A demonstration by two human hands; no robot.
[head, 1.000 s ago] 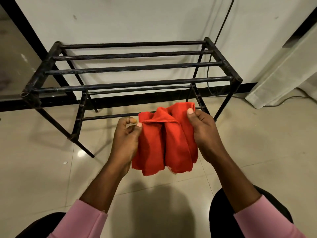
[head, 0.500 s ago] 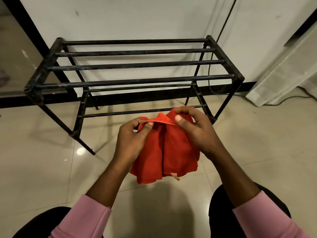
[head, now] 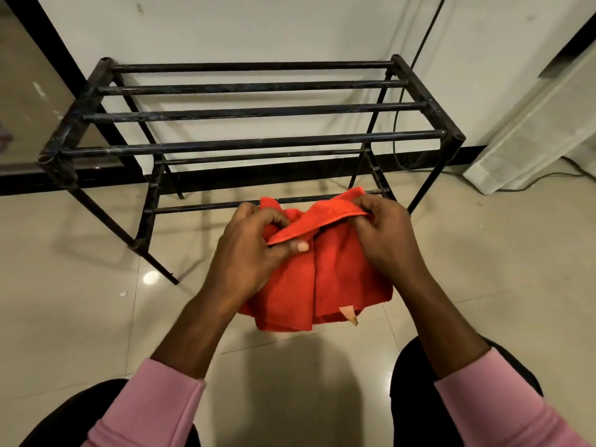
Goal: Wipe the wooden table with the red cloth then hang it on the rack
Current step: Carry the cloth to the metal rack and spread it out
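Head view. Your left hand (head: pixel 251 253) grips the red cloth (head: pixel 325 279) at its top hem, with the thumb pressed over the hem and the fingers curled behind it. Your right hand (head: pixel 387 233) pinches the same hem further to the right, fingers bent over the fabric. A short length of hem runs between the two hands, rising slightly toward the right. The rest of the cloth hangs below them in loose vertical folds, above the tiled floor (head: pixel 80 317). A small pale tag (head: pixel 349 314) sticks out at the lower edge.

The cloth is held in the air on the near side of the black metal rack (head: pixel 251 143), lower than the four top rails. Its upper edge overlaps the lower front rail in view, and you cannot tell whether it touches that rail. None of the cloth lies over any rail.

The rack stands on the floor against a white wall (head: pixel 258 27). A dark cable (head: pixel 425 33) runs down the wall behind its right end. A pale curtain (head: pixel 529 130) hangs to the right. Pink sleeves (head: pixel 151 411) cover both of your forearms.
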